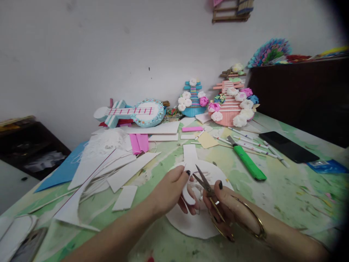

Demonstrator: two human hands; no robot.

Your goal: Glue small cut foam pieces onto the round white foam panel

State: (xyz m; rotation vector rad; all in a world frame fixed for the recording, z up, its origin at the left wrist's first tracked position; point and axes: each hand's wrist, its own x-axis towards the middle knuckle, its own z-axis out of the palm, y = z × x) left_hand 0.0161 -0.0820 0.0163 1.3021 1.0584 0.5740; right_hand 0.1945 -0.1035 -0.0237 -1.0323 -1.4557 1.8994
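Note:
My left hand (174, 185) pinches a curved strip of white foam or card (187, 196) between thumb and fingers. Gold-handled scissors (208, 191) sit in my right hand (227, 203), their blades parted and pointing up and left, close to the strip. Below both hands lies a large round white cutout (188, 225) with a straight neck (190, 153) at its far side. Some thin pale marks or threads show on the round part between the hands; the fingers partly hide them.
A green cutter knife (249, 162), several white markers (256, 145) and a black phone (289, 146) lie to the right. White offcuts (125, 198) and a pile of white string (109, 140) are on the left. Decorated craft instruments (148, 114) stand along the wall.

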